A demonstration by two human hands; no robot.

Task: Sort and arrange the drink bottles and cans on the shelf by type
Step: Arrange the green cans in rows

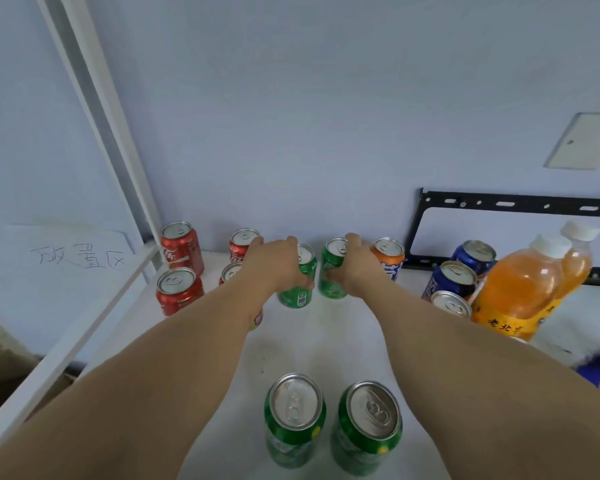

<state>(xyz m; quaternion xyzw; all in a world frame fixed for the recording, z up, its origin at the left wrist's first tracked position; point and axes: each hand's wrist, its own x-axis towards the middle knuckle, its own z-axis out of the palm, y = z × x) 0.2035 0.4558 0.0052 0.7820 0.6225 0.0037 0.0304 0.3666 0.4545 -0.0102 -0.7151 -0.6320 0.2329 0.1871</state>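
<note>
Altogether four red cans (pixel 180 249), four green cans (pixel 296 415), three blue cans (pixel 452 280), one orange can (pixel 388 258), two orange bottles (pixel 513 289).

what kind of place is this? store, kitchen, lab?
Likely a staged test room, not a store: a bare white shelf against a plain wall, a handwritten sign beside it, and an empty black wall bracket.
</note>
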